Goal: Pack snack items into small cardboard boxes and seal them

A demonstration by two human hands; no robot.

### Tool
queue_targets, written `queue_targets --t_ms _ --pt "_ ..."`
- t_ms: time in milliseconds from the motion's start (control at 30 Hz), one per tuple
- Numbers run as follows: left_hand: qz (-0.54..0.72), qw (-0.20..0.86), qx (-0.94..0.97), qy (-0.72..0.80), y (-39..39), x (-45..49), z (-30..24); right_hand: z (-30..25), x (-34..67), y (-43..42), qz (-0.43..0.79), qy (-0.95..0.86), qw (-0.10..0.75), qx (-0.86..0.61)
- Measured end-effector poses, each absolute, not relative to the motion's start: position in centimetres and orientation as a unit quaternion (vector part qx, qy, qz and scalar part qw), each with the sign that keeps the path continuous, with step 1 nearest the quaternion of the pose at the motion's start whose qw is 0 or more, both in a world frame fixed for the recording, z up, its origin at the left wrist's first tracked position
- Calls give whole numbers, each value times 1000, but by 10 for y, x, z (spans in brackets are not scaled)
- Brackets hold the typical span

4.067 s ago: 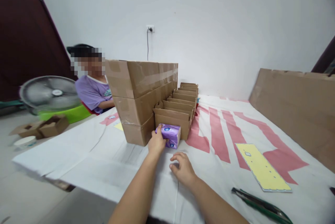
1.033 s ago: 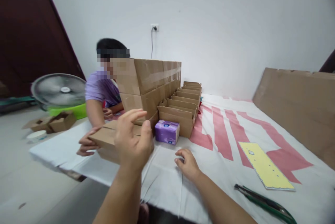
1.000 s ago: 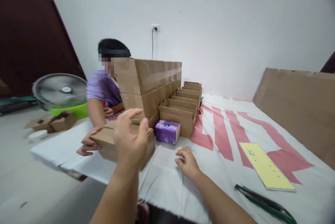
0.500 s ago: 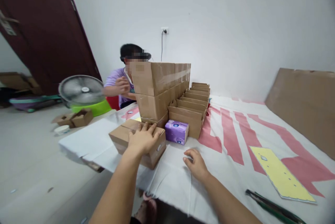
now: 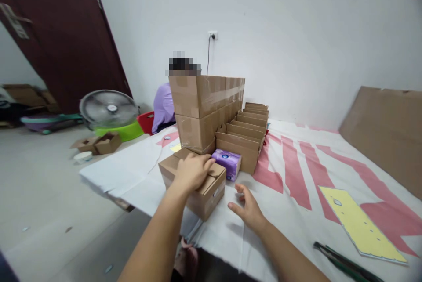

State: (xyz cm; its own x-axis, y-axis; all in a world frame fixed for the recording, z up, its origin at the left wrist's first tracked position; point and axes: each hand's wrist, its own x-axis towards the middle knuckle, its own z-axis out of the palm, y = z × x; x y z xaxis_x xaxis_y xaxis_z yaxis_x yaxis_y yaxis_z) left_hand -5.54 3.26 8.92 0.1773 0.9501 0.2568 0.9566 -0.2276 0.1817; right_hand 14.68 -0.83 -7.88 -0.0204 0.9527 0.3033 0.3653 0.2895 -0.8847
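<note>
On the near edge of the table sits a cardboard box (image 5: 207,203), its top flaps slightly raised by the right end. My left hand (image 5: 193,171) rests on the box top, palm down, fingers bent loosely over the flaps. My right hand (image 5: 248,208) hovers right of the box with thumb and fingers apart, holding nothing. Just behind the box lies a purple tissue pack (image 5: 227,163), close to my left fingertips. Two tiers of taped cardboard boxes (image 5: 214,97) rise behind it. Beside them runs a row of open-topped cartons (image 5: 249,137).
A yellow card (image 5: 362,225) and a dark green-handled tool (image 5: 343,262) lie on the sheet-covered table at right. A large cardboard panel (image 5: 385,132) leans there. Behind the stack sits a person in a purple top (image 5: 162,106). A fan (image 5: 110,108) stands on the floor at left.
The box has slid right under my left hand, and its flaps have lifted a little. My right thumb and fingers have spread wider. The other person has moved behind the stack.
</note>
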Motion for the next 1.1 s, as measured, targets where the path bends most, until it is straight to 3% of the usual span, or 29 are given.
queue_targets --t_ms 133,200,400,667,1100 --pt "-210 44 -634 -743 53 -89 85 -80 149 -7 297 -638 487 -518" --pt "-191 11 -615 -765 59 -101 82 -79 148 -7 289 -637 495 -515" --pt "-152 -24 -634 -758 55 -103 84 -67 139 -13 259 -641 553 -465" --pt "-126 -19 -661 -739 41 -69 88 -60 138 -13 413 -537 606 -417" --pt "-122 -17 -667 -735 38 -61 89 -55 139 -17 348 -547 629 -429"
